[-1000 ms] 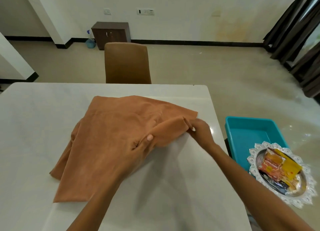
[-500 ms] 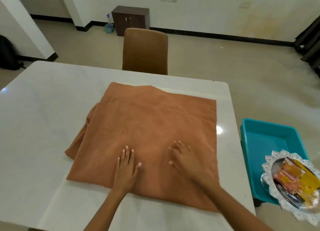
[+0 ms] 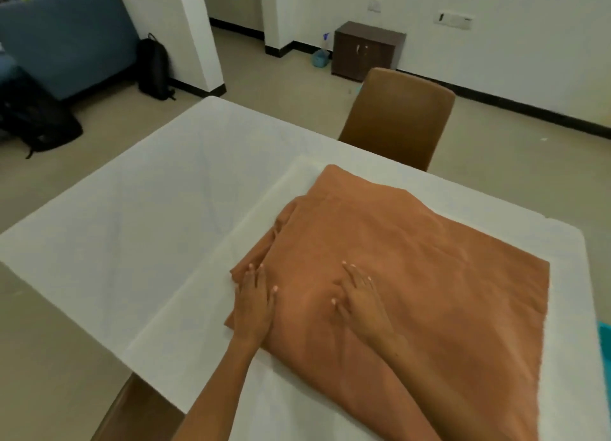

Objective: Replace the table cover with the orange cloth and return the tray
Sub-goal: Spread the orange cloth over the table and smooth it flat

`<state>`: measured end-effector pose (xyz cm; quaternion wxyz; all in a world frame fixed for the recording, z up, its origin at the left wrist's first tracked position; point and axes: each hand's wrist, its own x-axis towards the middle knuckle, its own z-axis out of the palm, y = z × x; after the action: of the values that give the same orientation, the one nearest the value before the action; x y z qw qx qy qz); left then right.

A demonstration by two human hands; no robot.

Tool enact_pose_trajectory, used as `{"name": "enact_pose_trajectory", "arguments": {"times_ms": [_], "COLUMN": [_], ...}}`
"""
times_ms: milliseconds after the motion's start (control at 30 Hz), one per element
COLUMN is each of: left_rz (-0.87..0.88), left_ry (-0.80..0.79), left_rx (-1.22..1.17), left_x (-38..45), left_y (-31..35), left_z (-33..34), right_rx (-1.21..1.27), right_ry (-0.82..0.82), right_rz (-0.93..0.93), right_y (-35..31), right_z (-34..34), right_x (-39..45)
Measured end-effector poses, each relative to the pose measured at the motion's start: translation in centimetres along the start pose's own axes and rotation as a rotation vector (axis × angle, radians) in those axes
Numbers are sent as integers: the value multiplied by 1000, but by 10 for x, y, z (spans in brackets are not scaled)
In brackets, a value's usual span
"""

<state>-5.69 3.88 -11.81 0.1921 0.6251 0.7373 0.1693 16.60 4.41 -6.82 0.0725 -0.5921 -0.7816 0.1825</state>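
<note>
The orange cloth (image 3: 426, 268) lies folded in layers on the right half of the white table (image 3: 158, 229). My left hand (image 3: 254, 300) rests flat on the cloth's near left edge, fingers apart, holding nothing. My right hand (image 3: 362, 300) lies flat on the cloth a little to the right, fingers spread. The tray is out of view; only a sliver of the teal bin (image 3: 604, 344) shows at the right edge.
A brown chair (image 3: 396, 116) stands at the table's far side. Another chair (image 3: 132, 414) is tucked under the near edge. A dark cabinet (image 3: 367, 52), a black backpack (image 3: 153, 67) and a blue sofa (image 3: 66, 34) stand beyond on the floor.
Both hands let go of the cloth's corner and now press flat on it. My view has swung left, so the tray and most of the teal bin have left the frame.
</note>
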Motion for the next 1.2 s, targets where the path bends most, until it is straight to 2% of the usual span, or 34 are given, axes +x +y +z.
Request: {"name": "enact_pose_trajectory", "arguments": {"times_ms": [67, 100, 167, 233, 267, 300, 333, 367, 400, 433, 467, 500, 533, 567, 633, 667, 700, 767, 833, 867, 1000, 1100, 1200], "left_rz": [28, 30, 47, 121, 86, -42, -96, -294, -235, -87, -28, 143, 339, 423, 309, 240, 207, 223, 270, 284, 304, 307, 338], "left_ry": [53, 134, 273, 313, 244, -22, -2, 59, -134, -299, -337, -302, -194, -2, 246, 292, 257, 88, -86, -122, -135, -114, -76], "left_rx": [-118, -191, -340, -337, -294, -267, -180, -48, 108, 97, 45, -26, -138, -219, -307, -276, -193, -12, 64, 79, 135, 141, 185], "left_x": [0, -2, -1, -4, -4, -6, -15, -15, -20, -31, -43, -42, -43, -37, -25, -11, 0, 26, 41, 44, 61, 90, 117], "left_y": [-4, -5, 1, 11, 19, 19, 9, 10, 18, 32, 56, 82, 96, 102, 95, 85, 75, 53, 38, 31, -5, -33, -70], "left_z": [4, 2, -5, -1, 8, 17, 53, 87, 114, 117, 93, 64, 52, 39, 13, 11, 7, 21, 44, 52, 52, 29, 6], "right_rx": [-56, -69, -14, 101, 130, 102, 36, -35, -87, -65, -23, -10, -20, -32, 54, 111, 136, 109, 44, 29, 24, 33, -155], "right_ry": [-22, -40, -36, 14, 44, 68, 94, 117, 129, 146, 142, 170, 214, 263, 326, 336, 347, 357, 355, 341, 240, 63, -19], "right_rz": [-20, 2, 118, 255, 297, 298, 273, 234, 201, 174, 169, 173, 199, 232, 328, 368, 389, 417, 355, 341, 379, 431, 399], "right_y": [-20, -30, -47, -62, -66, -69, -69, -68, -63, -57, -46, -34, -19, 0, 37, 52, 64, 72, 72, 73, 91, 104, 119], "right_z": [-7, -10, -10, -12, -13, -15, -17, -21, -25, -29, -32, -37, -40, -43, -44, -42, -39, -35, -28, -25, -15, 5, 30], "right_x": [40, 59, 95, 122, 132, 140, 146, 146, 144, 140, 134, 125, 117, 107, 87, 77, 66, 51, 43, 43, 41, 29, 12]}}
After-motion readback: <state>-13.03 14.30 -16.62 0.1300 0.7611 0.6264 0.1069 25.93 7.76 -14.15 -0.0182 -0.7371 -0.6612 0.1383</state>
